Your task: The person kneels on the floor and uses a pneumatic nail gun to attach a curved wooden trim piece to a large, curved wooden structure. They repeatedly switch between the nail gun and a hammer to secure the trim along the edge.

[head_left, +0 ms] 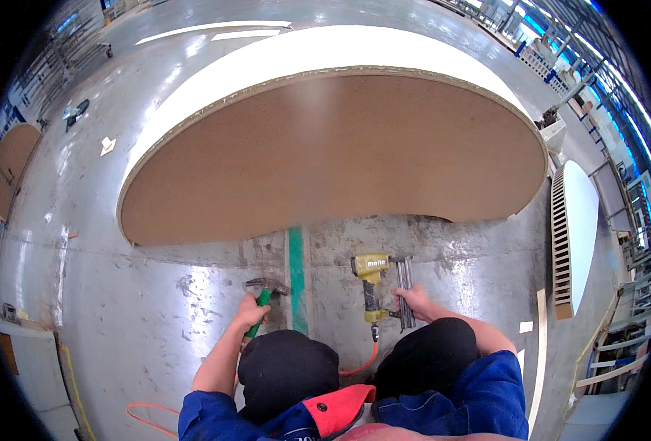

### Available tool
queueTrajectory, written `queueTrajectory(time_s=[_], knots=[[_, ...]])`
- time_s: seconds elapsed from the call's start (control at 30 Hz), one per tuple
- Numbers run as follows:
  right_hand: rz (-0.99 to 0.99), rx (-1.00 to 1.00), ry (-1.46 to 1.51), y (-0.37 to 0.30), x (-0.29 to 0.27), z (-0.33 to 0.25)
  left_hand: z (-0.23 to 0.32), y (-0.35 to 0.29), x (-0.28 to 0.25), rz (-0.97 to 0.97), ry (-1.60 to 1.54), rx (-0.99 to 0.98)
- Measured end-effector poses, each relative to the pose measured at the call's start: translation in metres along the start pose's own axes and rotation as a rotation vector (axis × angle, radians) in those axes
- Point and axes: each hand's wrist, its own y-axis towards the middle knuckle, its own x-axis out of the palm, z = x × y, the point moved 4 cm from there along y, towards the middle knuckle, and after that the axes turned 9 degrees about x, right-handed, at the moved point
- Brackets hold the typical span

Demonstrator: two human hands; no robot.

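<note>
My left hand [250,313] is wrapped round the green handle of a claw hammer [265,294], its dark head pointing away from me. On the right, my right hand [415,301] grips the long magazine of a yellow-green and black air nail gun [371,273], which lies or is held just over the floor; I cannot tell which. An orange air hose [366,365] joins the bottom of its handle. Ahead of both hands stands a large curved piece [333,147] with a brown board face and a broad white bent surface, apart from both tools.
Green tape [297,275] runs along the grey floor between the hands. A smaller white curved piece with slatted ribs [575,235] stands at the right, near a long pale strip [540,360]. White strips [215,28] lie at the far left. A brown board [15,165] stands at the left edge.
</note>
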Motion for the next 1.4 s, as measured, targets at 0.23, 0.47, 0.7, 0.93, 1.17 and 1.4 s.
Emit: queueTrajectory(time_s=[0.23, 0.47, 0.7, 0.93, 1.17, 1.4], knots=[[0.109, 0.017, 0.015, 0.055, -0.009, 0.071, 0.256, -0.112, -0.047, 0.05, 0.26, 0.806], [0.059, -0.066, -0.007, 0.113, -0.015, 0.108, 0.45, -0.205, -0.074, 0.21, 0.153, 1.122], [0.106, -0.03, 0.119, 0.108, -0.001, 0.115, 0.538, -0.229, -0.101, 0.568, 0.277, 1.317], [0.108, -0.004, -0.014, 0.091, 0.017, 0.102, 0.551, -0.218, -0.094, 0.446, 0.541, 0.864], [0.049, -0.007, 0.021, 0.091, 0.01, 0.105, 0.542, -0.219, -0.087, 0.596, 0.575, 0.993], [0.098, 0.035, -0.017, 0.092, 0.005, 0.107, 0.586, -0.235, -0.085, 0.558, 0.447, 1.135]])
